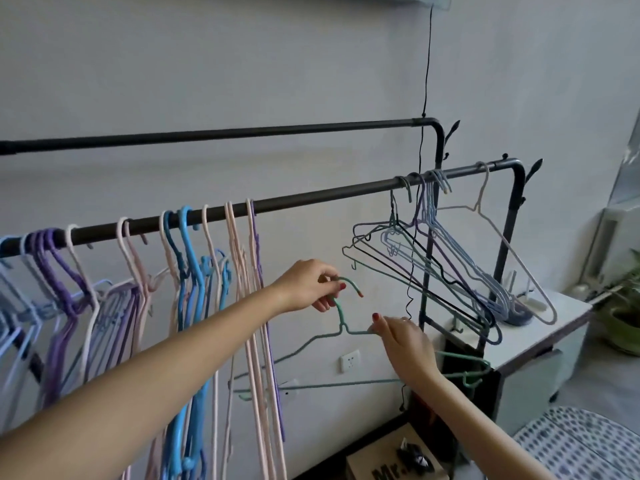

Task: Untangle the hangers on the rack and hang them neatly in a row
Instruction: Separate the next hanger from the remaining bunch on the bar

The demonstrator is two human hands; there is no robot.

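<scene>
- A cardboard box (391, 459) at the bottom edge of the view, below the rack, bears large dark letters reading "Mr." on its top face; a small dark object lying on the box covers whatever follows, so the rest cannot be read.
- No other text, number or brand can be read anywhere else.

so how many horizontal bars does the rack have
2: the upper bar sits behind near the wall and is bare; the lower front bar carries the hangers. Both run out of frame to the left.
</scene>
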